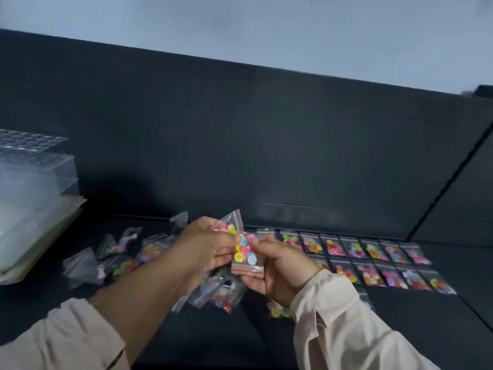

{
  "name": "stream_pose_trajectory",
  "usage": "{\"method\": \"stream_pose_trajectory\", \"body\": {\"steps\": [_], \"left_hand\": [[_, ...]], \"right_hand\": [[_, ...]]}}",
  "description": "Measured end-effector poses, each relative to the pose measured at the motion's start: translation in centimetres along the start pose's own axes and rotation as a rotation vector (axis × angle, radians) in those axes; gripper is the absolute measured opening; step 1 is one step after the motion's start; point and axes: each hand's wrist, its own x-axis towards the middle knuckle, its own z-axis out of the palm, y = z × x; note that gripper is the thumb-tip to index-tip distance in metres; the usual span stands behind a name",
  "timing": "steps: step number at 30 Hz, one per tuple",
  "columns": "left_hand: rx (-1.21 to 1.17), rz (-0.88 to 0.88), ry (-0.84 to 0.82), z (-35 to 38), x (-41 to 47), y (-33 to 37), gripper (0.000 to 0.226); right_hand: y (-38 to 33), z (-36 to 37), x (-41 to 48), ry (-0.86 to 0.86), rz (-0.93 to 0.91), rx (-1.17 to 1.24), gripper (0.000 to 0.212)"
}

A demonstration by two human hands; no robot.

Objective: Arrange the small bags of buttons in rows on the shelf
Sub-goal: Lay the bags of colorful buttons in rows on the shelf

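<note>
At the left edge of the frame a stack of clear plastic boxes [37, 166] sits on a pile of pale folders [40, 236], on the black shelf [400, 329]. To their right, lower left of centre, loose bags of buttons [125, 255] lie scattered at all angles, some overlapping. More of the heap [224, 295] lies under the hands.

At centre, the left hand [210, 247] has its fingers curled around an upper bag [232, 222], whose clear top corner and red zip strip stick up above the knuckles. Just beside it, a button bag [246, 259] full of yellow, blue and pink buttons is held upside down, red strip at the bottom. The left fingertips touch its left edge, and the right hand [277, 268] pinches it, thumb on the front and fingers beneath. Both forearms come up from the bottom of the frame in cream sleeves [346, 329].

A single bag [278, 311] shows below the right wrist. At centre right, arranged bags [373, 255] lie flat, edge to edge, in two rows along the shelf's back wall.
</note>
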Motion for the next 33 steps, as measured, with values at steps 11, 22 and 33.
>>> {"method": "stream_pose_trajectory", "body": {"steps": [11, 22, 33], "left_hand": [[0.398, 0.075, -0.120, 14.4, 0.7, -3.8, 0.033], [-0.029, -0.239, 0.075, 22.7, 1.9, -7.4, 0.013], [0.052, -0.187, 0.166, 25.2, 1.5, -10.0, 0.005]], "right_hand": [[-2.7, -14.5, -6.8, 0.243, -0.214, -0.253, 0.022], [0.0, -29.5, -9.6, 0.504, -0.540, -1.342, 0.016], [1.8, -32.4, -9.5, 0.259, -0.689, -1.559, 0.017]]}}
